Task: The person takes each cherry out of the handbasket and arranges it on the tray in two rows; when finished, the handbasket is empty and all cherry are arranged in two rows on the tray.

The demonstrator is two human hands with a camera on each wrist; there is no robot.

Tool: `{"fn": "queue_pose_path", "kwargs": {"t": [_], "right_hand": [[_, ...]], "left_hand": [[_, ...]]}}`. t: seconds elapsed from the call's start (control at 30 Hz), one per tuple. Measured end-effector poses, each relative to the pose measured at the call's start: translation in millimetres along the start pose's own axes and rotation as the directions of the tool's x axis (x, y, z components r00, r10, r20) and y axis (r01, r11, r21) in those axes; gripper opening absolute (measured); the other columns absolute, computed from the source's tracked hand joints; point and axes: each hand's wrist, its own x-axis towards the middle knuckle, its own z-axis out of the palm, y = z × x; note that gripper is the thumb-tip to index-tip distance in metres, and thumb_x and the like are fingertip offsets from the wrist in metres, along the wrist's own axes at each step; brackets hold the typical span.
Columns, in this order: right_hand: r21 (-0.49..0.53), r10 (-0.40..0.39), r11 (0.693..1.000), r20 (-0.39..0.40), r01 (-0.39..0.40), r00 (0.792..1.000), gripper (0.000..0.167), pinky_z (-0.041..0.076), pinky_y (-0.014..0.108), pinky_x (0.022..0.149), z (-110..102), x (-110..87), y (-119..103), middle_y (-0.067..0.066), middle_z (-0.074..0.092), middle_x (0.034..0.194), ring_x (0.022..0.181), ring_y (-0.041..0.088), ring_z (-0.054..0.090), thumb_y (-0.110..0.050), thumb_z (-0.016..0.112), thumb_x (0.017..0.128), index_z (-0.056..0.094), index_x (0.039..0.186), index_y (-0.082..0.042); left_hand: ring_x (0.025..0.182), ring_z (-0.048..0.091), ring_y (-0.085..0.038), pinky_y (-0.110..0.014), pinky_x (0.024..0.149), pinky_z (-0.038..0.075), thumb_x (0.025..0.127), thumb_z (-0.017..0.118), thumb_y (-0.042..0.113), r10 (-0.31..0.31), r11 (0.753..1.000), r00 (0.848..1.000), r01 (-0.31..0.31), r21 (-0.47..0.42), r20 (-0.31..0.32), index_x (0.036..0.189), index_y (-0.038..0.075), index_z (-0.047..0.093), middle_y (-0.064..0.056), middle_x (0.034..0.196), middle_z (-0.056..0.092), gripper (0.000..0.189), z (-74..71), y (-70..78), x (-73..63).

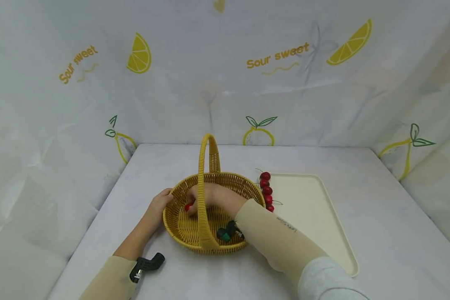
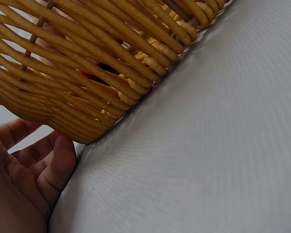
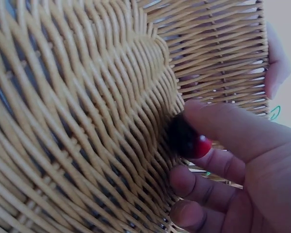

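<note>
A yellow-brown wicker basket (image 1: 230, 178) with a tall arched handle stands on the table. My left hand (image 1: 160, 204) holds its left side, fingers at the rim. In the left wrist view, the fingers (image 2: 63, 160) lie against the outer weave, low near the table. My right hand (image 1: 206, 195) reaches into the basket past the handle. Between its thumb and forefinger it pinches a red cherry (image 3: 202, 147), close to the woven bottom; part of the cherry looks black in the right wrist view. The other fingers of that hand are bent toward the weave.
Right of the basket lies a cream rectangular tray (image 1: 307, 208). Several red cherries (image 1: 267, 190) form a row along its left edge, some with stems. Black wrist devices (image 1: 146, 265) are strapped to both arms. A white cloth with lemon prints (image 1: 258, 133) hangs behind the table.
</note>
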Motion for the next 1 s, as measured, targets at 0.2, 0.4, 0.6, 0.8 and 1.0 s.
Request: {"fn": "queue_pose_path", "kwargs": {"t": [0.2,0.4,0.6,0.8,1.0], "right_hand": [[-0.025,-0.005,1.0,-0.015,0.004,1.0,0.016,0.042,0.024,0.057,-8,-7.9,-5,-0.002,0.061,0.075,0.062,0.011,0.049,-0.024,0.077,0.091,0.068,0.09,-0.011],[-0.028,0.016,0.999,-0.026,-0.017,1.0,0.015,0.045,0.024,0.06,-18,-22.6,-19,-0.002,0.063,0.083,0.068,0.011,0.052,-0.02,0.075,0.094,0.069,0.1,-0.009],[-0.033,0.017,0.999,-0.126,-0.021,0.992,0.017,0.05,0.027,0.073,-27,-46.7,-21,-0.004,0.065,0.091,0.082,0.013,0.059,-0.025,0.076,0.095,0.071,0.106,-0.014],[0.09,0.016,0.996,-0.223,0.005,0.975,0.018,0.052,0.031,0.078,-34,-79.2,-16,-0.004,0.068,0.091,0.086,0.013,0.061,-0.021,0.075,0.094,0.071,0.11,-0.015],[0.173,0.006,0.984,-0.308,0.049,0.951,0.022,0.051,0.032,0.079,-35,-111.1,-9,-0.005,0.067,0.091,0.086,0.014,0.06,-0.025,0.074,0.094,0.069,0.114,-0.018]], "left_hand": [[0.131,0.051,-0.026,-0.029,0.107,0.038,0.106,0.034,0.022,-0.006,1.0,1.0,0.006,0.001,0.003,0.137,0.001,0.059,-0.016,0.137,0.06,0.045,0.4,3.9,0.5],[0.131,0.051,-0.028,-0.027,0.107,0.038,0.107,0.034,0.022,0.012,1.0,1.0,-0.012,0.011,-0.002,0.136,0.0,0.059,-0.017,0.136,0.061,0.045,0.2,2.0,1.0],[0.13,0.051,-0.029,-0.036,0.111,0.036,0.106,0.034,0.022,0.031,0.999,1.0,-0.031,0.024,0.0,0.133,-0.001,0.061,-0.017,0.133,0.062,0.044,2.4,1.3,1.0],[0.124,0.055,-0.025,-0.034,0.109,0.037,0.107,0.034,0.024,0.051,0.998,0.999,-0.051,0.042,0.001,0.132,0.0,0.062,-0.014,0.128,0.064,0.044,2.3,-1.8,1.0],[0.121,0.056,-0.024,-0.027,0.104,0.039,0.106,0.034,0.024,0.057,0.997,0.998,-0.056,0.052,-0.02,0.13,0.001,0.063,-0.014,0.126,0.065,0.043,1.8,-2.6,-1.6]]}}
